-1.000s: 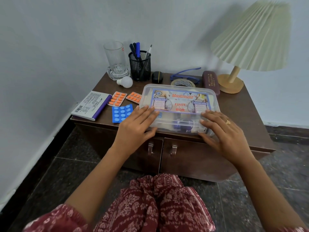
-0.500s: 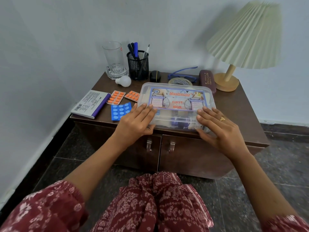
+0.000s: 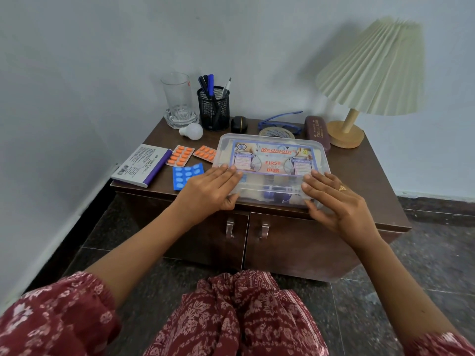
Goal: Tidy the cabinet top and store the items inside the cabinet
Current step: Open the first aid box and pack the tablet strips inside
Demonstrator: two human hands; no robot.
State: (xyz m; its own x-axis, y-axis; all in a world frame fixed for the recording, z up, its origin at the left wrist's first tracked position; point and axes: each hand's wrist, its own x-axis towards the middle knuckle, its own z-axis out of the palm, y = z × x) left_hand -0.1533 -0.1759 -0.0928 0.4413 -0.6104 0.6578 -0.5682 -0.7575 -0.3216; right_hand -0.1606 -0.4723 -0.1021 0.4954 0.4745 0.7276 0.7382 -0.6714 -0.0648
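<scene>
Both hands lie flat with straight fingers on the first aid box (image 3: pixel 272 160): left hand (image 3: pixel 209 190) at its near-left corner, right hand (image 3: pixel 336 201) near-right.

Both arms reached forward and slightly inward, forearms bare. The left hand (image 3: pixel 208 191) lay palm down, its fingers (image 3: pixel 226 171) straight and close together, the thumb set apart below them. The right hand (image 3: pixel 340 205) mirrored it, flat and palm down, a ring (image 3: pixel 342 188) on one finger.
</scene>
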